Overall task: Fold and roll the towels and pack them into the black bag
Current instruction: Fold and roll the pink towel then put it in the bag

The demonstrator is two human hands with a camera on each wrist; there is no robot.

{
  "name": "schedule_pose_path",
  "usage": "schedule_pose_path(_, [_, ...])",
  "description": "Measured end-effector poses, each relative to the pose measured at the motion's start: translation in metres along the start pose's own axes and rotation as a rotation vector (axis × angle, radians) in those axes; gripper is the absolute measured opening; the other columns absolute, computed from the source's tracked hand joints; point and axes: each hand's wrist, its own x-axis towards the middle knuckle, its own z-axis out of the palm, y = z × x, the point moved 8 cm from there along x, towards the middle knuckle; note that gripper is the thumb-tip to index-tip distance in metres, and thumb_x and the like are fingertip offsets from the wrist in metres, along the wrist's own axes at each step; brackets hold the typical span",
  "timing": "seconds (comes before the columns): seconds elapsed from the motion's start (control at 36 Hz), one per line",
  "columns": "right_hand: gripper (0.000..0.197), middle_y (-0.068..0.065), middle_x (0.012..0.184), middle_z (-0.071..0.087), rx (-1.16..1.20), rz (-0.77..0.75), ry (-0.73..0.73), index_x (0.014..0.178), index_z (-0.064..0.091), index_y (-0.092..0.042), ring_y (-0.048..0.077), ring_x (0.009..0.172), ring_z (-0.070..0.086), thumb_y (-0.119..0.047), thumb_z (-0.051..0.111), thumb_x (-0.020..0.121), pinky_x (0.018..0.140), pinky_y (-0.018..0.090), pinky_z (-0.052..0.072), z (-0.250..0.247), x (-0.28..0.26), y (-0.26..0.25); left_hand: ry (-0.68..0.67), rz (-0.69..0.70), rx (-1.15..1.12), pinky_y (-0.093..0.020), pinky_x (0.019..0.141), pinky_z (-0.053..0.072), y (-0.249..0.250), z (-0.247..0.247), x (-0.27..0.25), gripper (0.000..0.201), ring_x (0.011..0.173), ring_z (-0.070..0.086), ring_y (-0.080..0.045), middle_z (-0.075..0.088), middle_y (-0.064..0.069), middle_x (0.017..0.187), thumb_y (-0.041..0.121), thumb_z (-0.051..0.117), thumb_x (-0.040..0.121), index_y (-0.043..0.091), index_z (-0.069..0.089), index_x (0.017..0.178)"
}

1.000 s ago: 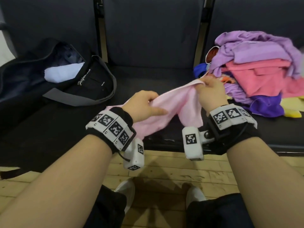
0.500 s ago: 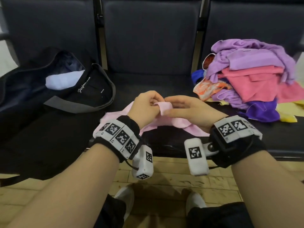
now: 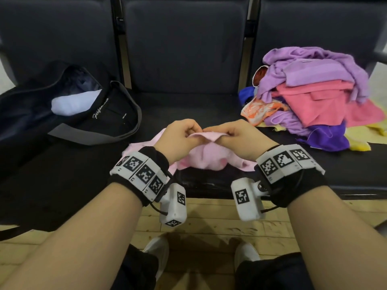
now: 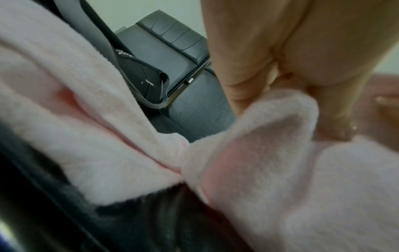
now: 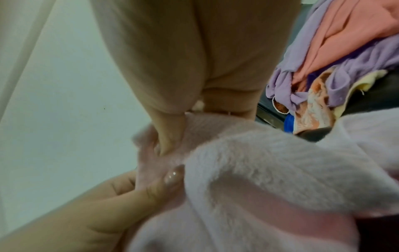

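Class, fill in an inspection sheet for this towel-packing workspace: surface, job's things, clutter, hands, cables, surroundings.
Surface: dark bench seat, worn at its front edge.
Job's things: pink towel on the middle seat; black bag open on the left, a white roll inside; towel pile on the right.
Clutter: nothing seen.
Hands: left hand and right hand pinch the pink towel's edge together.
Cables: thin black cords at the wrist cameras.
Surroundings: wooden floor, seat backs.

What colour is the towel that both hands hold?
Pale pink towel; the head view shows it best.
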Motion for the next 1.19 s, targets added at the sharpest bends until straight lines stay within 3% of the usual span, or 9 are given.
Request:
schedule_pose_path(0.22, [0.036, -0.003, 0.064, 0.039, 0.129, 0.152, 0.599, 0.065, 0.04, -0.018, 0.012, 0.062, 0.039, -0.021, 0.043, 0.101, 0.059, 0.025, 0.033, -0.051, 0.004, 0.024, 0.056, -0.022, 0.171, -0.007, 0.051, 0.039, -0.015, -0.001, 0.003, 0.015, 0.058, 0.048, -0.005, 0.055, 0.001, 0.069, 0.021, 0.063, 0.092, 0.013, 0.06, 0.079])
schedule_pose_path(0.36, [0.033, 0.0, 0.068, 0.04, 0.282, 0.181, 0.866, 0.071, 0.042, -0.014, 0.016, 0.069, 0.041, -0.025, 0.043, 0.101, 0.063, 0.027, 0.034, -0.073, -0.009, 0.033, 0.1, -0.137, 0.309, -0.017, 0.066, 0.04, -0.034, -0.006, 0.004, 0.015, 0.078, 0.056, -0.016, 0.061, -0.004, 0.093, 0.018, 0.05, 0.097, 0.013, 0.061, 0.106])
schedule_pose_path(0.5, [0.035, -0.003, 0.066, 0.037, 0.298, 0.133, 0.874, 0.067, 0.041, -0.016, 0.012, 0.064, 0.037, -0.024, 0.045, 0.101, 0.065, 0.027, 0.035, -0.067, -0.008, 0.027, 0.176, -0.21, 0.499, -0.038, 0.074, 0.042, -0.035, -0.014, 0.005, 0.009, 0.082, 0.052, -0.03, 0.054, -0.01, 0.086, 0.015, 0.044, 0.093, 0.009, 0.047, 0.086])
schedule_pose_path(0.67, [0.024, -0.003, 0.077, 0.052, 0.387, 0.225, 1.063, 0.087, 0.055, -0.015, 0.017, 0.081, 0.05, -0.034, 0.046, 0.099, 0.084, 0.035, 0.046, -0.09, -0.022, 0.044, 0.338, -0.388, 0.478, -0.041, 0.079, 0.043, -0.065, -0.059, 0.0, 0.016, 0.091, 0.054, -0.039, 0.061, -0.024, 0.102, 0.003, 0.04, 0.089, 0.004, 0.056, 0.089])
schedule_pose_path(0.75, [0.026, 0.009, 0.098, 0.06, 0.343, 0.28, 1.051, 0.098, 0.059, -0.013, 0.025, 0.097, 0.055, -0.036, 0.047, 0.096, 0.1, 0.038, 0.042, -0.091, -0.021, 0.057, 0.444, -0.383, 0.375, -0.045, 0.092, 0.043, -0.07, -0.076, 0.001, 0.025, 0.109, 0.053, -0.043, 0.06, -0.027, 0.114, 0.012, 0.039, 0.096, 0.001, 0.059, 0.105])
schedule_pose_path(0.83, [0.028, 0.027, 0.103, 0.058, 0.18, 0.334, 0.944, 0.103, 0.059, 0.006, 0.032, 0.096, 0.054, -0.017, 0.042, 0.101, 0.078, 0.026, 0.034, -0.081, -0.013, 0.058, 0.495, -0.356, 0.269, -0.045, 0.098, 0.04, -0.059, -0.076, 0.006, 0.026, 0.112, 0.051, -0.041, 0.058, -0.023, 0.118, 0.013, 0.038, 0.097, 0.002, 0.057, 0.11])
schedule_pose_path(1.0, [0.023, 0.001, 0.066, 0.048, 0.219, 0.312, 0.663, 0.073, 0.057, -0.005, 0.012, 0.065, 0.042, -0.013, 0.053, 0.093, 0.058, 0.024, 0.033, -0.05, 0.007, 0.04, 0.282, -0.119, 0.057, -0.032, 0.086, 0.047, -0.026, -0.029, 0.014, 0.011, 0.093, 0.058, -0.021, 0.061, -0.002, 0.095, 0.009, 0.055, 0.087, 0.015, 0.057, 0.095])
schedule_pose_path(1.08, [0.012, 0.0, 0.08, 0.061, 0.321, 0.302, 0.48, 0.08, 0.068, -0.003, 0.009, 0.074, 0.054, -0.01, 0.06, 0.087, 0.064, 0.013, 0.041, -0.03, 0.01, 0.028, 0.212, -0.073, -0.015, -0.023, 0.073, 0.047, -0.012, -0.013, 0.013, 0.016, 0.079, 0.056, -0.012, 0.059, 0.005, 0.083, 0.007, 0.061, 0.082, 0.021, 0.055, 0.083])
schedule_pose_path(1.19, [0.009, -0.007, 0.114, 0.064, 0.336, 0.248, 0.229, 0.077, 0.067, 0.009, 0.006, 0.104, 0.057, 0.003, 0.06, 0.079, 0.093, 0.024, 0.042, -0.004, 0.012, 0.014, 0.114, 0.004, -0.049, -0.029, 0.062, 0.045, 0.004, -0.001, 0.01, 0.023, 0.07, 0.054, -0.018, 0.057, -0.004, 0.076, -0.005, 0.058, 0.077, 0.016, 0.05, 0.071])
